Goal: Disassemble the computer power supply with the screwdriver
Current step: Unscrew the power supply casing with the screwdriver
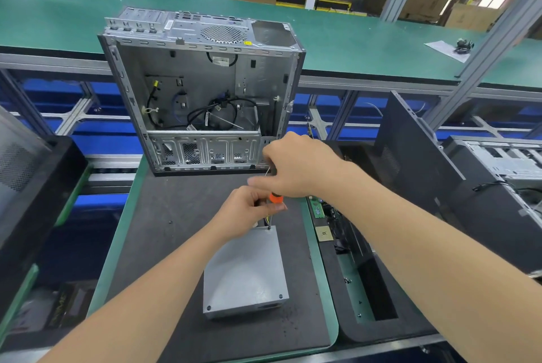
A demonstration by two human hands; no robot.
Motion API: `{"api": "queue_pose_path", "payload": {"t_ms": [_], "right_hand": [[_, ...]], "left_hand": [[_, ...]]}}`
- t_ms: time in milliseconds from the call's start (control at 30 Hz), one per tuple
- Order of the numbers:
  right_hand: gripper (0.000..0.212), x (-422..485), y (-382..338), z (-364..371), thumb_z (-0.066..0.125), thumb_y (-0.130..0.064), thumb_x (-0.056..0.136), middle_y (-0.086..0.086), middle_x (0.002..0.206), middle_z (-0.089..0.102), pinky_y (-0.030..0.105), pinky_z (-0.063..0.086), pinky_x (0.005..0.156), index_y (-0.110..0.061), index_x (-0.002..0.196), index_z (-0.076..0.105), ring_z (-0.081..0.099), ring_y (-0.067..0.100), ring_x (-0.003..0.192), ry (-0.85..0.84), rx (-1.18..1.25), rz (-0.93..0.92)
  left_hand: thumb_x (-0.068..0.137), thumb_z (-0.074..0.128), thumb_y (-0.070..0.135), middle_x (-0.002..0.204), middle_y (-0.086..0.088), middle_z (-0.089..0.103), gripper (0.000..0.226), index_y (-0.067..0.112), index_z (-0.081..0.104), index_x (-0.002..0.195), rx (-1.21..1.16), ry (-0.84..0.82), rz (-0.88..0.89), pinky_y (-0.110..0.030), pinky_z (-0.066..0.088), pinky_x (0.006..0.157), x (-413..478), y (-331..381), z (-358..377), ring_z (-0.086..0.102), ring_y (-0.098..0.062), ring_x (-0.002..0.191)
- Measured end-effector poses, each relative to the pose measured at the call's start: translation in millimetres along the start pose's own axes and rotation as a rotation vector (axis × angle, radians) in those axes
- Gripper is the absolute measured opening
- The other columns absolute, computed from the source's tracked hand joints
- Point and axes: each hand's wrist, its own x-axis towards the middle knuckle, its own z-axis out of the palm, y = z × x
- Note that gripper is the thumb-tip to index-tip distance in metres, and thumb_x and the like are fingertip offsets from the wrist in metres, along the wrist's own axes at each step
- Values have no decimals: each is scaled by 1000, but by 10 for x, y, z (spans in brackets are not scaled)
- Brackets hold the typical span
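Right hand (293,166) gripping screwdriver (275,197), handle mostly hidden, left hand (249,210) pinching shaft on power supply (245,271)

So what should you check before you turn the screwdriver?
1. Tip on a screw: the screwdriver meets the far right corner of the power supply; whether it sits in the screw head, cannot tell.
2. Handle held: right hand wraps the top, ok.
3. Shaft steadied: left hand pinches it near the orange collar, ok.
4. Box lying flat on the black mat: ok.
5. Near screws in place: two show at the front corners, ok.
6. Computer case out of the way: stands behind, ok.
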Motion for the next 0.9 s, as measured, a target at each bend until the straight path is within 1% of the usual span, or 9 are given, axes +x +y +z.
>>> {"api": "queue_pose_path", "payload": {"t_ms": [67, 133, 267, 367, 433, 500, 633, 767, 900], "right_hand": [[61, -8, -67, 24, 49, -73, 92, -1, 71, 39, 30, 33, 50, -19, 66, 37, 43, 17, 56, 40, -3, 123], [59, -6, -93, 30, 52, -65, 96, 1, 68, 44, 28, 36, 47, -16, 65, 38, 45, 15, 52, 1, 90, 158], [26, -14, -73, -19, 65, -34, 93, 3, 77, 56, 33, 57, 55, -12, 83, 58, 60, 18, 56, -64, 175, 60], [4, -29, -44, -58, 69, -20, 84, -7, 82, 58, 33, 58, 58, -19, 85, 65, 68, 20, 69, -111, 169, -31], [10, -42, -15, -72, 72, -13, 82, -13, 79, 59, 31, 56, 63, -22, 84, 69, 66, 16, 78, -142, 178, -77], [17, -55, 7, -72, 71, -6, 81, -12, 81, 63, 31, 56, 65, -23, 82, 70, 65, 16, 80, -162, 180, -107], [20, -78, 31, -47, 71, -2, 83, -5, 92, 68, 33, 58, 71, -22, 82, 72, 65, 17, 84, -169, 164, -145], [16, -102, 82, -56, 74, -5, 82, -11, 85, 64, 32, 58, 68, -21, 83, 74, 62, 11, 80, -153, 180, -132], [16, -133, 125, -82, 76, -7, 80, -13, 86, 61, 29, 54, 63, -22, 82, 74, 60, 9, 79, -142, 201, -118]], "left_hand": [[95, 76, 33, 59, 9, 44, 12, 23, 79, 89, 4, -8, -4, -19, 30, 55, -2, 0, 7, 36, -8, 57], [95, 75, 34, 58, 10, 42, 12, 24, 79, 90, 13, -11, -6, -20, 29, 56, -1, -4, 7, 36, -8, 56], [94, 76, 30, 58, 8, 34, 5, 31, 81, 96, 11, -22, -22, -29, 29, 60, -4, -40, -21, 32, -13, 59], [89, 75, 16, 53, 10, 31, 25, 36, 79, 103, 115, -37, -29, -23, 30, 58, -38, -131, -58, 31, -10, 55], [84, 74, 16, 50, 10, 38, 25, 36, 78, 99, 273, -54, -35, -18, 30, 56, -73, -185, -51, 37, -9, 52], [83, 75, 22, 52, 10, 48, 16, 33, 78, 94, 379, -59, -57, -22, 37, 59, -97, -224, -7, 44, -8, 55], [86, 78, 29, 72, -3, 69, 9, 26, 82, 93, 417, -31, -58, -28, 50, 71, -81, -271, 101, 58, -16, 67], [87, 82, 32, 56, 12, 55, 11, 23, 81, 83, 420, 20, -40, -16, 36, 54, -59, -304, 136, 50, -5, 59], [86, 83, 33, 56, 11, 48, 12, 25, 77, 80, 437, 30, -24, -24, 35, 55, -53, -317, 127, 50, -4, 60]]}}
